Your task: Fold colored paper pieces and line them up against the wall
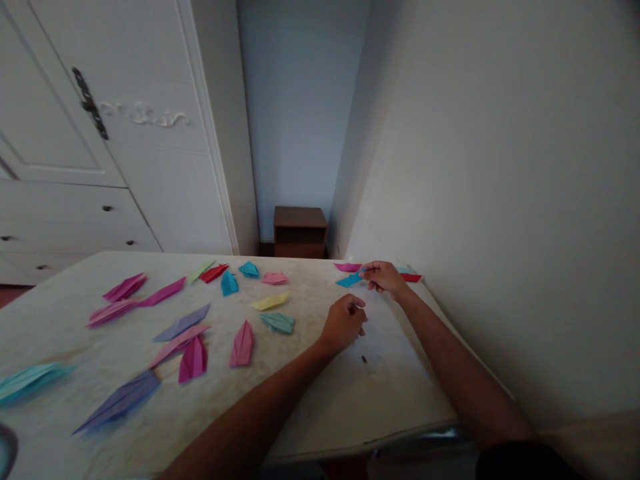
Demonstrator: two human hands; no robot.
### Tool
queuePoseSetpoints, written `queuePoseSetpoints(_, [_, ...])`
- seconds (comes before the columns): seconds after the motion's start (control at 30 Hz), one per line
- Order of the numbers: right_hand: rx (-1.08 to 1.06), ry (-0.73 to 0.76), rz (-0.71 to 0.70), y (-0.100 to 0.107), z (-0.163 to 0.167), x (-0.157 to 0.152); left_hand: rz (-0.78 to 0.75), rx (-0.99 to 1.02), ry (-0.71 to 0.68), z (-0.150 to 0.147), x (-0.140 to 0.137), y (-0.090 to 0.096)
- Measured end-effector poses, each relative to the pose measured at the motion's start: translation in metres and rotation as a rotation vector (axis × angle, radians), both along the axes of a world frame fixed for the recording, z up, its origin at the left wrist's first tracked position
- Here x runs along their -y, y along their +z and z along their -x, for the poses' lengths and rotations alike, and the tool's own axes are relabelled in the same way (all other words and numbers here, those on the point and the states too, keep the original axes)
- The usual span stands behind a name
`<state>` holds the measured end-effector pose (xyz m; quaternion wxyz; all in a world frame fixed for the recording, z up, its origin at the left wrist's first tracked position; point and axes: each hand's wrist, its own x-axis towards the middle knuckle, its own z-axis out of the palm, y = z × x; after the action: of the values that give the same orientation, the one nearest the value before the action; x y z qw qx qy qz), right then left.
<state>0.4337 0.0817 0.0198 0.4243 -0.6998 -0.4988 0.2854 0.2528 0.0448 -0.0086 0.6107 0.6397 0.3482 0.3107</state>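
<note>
My right hand (384, 275) is at the far right of the table, its fingers pinched on the right end of a blue folded paper boat (349, 280). Just behind that boat lies a magenta folded paper (347, 267). Partly hidden by my right wrist is a red folded paper (412, 277), with a pale blue one beside it. Nearer to me, my left hand (345, 323) hovers over or rests on the table with its fingers curled in, and nothing shows in them. A teal folded paper (278, 323) and a yellow one (271, 301) lie to its left.
Several more folded papers, including a pink one (243, 344) and a purple one (120, 400), are spread over the left of the white table (320, 407). A wall (500, 200) borders the right side. Behind stand a white wardrobe (150, 167) and a brown nightstand (300, 217).
</note>
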Motion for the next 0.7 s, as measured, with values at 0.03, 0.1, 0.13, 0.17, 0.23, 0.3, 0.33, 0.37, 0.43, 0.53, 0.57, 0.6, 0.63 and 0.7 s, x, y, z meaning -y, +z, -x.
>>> queuePoseSetpoints(0.03, [0.06,-0.019,-0.002,-0.001,-0.001,0.0,0.0,0.002,0.004,0.0,-0.001,0.0])
queuePoseSetpoints(0.1, [0.188,-0.064,-0.026,-0.001,-0.002,0.002,-0.005,0.009,0.011,0.001,-0.003,0.0])
queuePoseSetpoints(0.13, [0.241,-0.088,-0.044,-0.001,-0.002,0.004,-0.009,0.012,0.012,0.001,-0.003,0.0])
queuePoseSetpoints(0.17, [0.302,-0.1,-0.064,-0.001,-0.002,0.007,-0.014,0.015,0.011,0.001,-0.003,0.0])
queuePoseSetpoints(0.23, [0.479,-0.042,-0.108,-0.001,0.003,0.011,-0.032,0.02,-0.001,0.001,-0.002,-0.001])
queuePoseSetpoints(0.3, [0.71,0.138,-0.144,-0.002,0.011,0.014,-0.051,0.028,-0.007,0.001,0.0,-0.002])
queuePoseSetpoints(0.33, [0.819,0.244,-0.156,-0.004,0.015,0.016,-0.06,0.036,-0.008,0.001,0.001,-0.003])
queuePoseSetpoints(0.37, [0.902,0.334,-0.159,-0.007,0.02,0.017,-0.068,0.046,-0.006,0.001,0.002,-0.004])
queuePoseSetpoints(0.43, [0.979,0.416,-0.143,-0.012,0.027,0.019,-0.084,0.069,0.001,0.002,0.003,-0.005])
queuePoseSetpoints(0.53, [1.009,0.413,-0.114,-0.022,0.034,0.023,-0.115,0.081,0.006,0.002,0.005,-0.007])
queuePoseSetpoints(0.57, [1.009,0.411,-0.116,-0.025,0.034,0.024,-0.121,0.077,0.008,0.002,0.005,-0.008])
queuePoseSetpoints(0.6, [1.008,0.411,-0.125,-0.028,0.034,0.024,-0.126,0.072,0.009,0.002,0.006,-0.008])
queuePoseSetpoints(0.63, [1.005,0.414,-0.138,-0.032,0.034,0.023,-0.13,0.067,0.011,0.002,0.006,-0.008])
queuePoseSetpoints(0.7, [0.999,0.419,-0.162,-0.038,0.033,0.021,-0.139,0.061,0.013,0.002,0.007,-0.008])
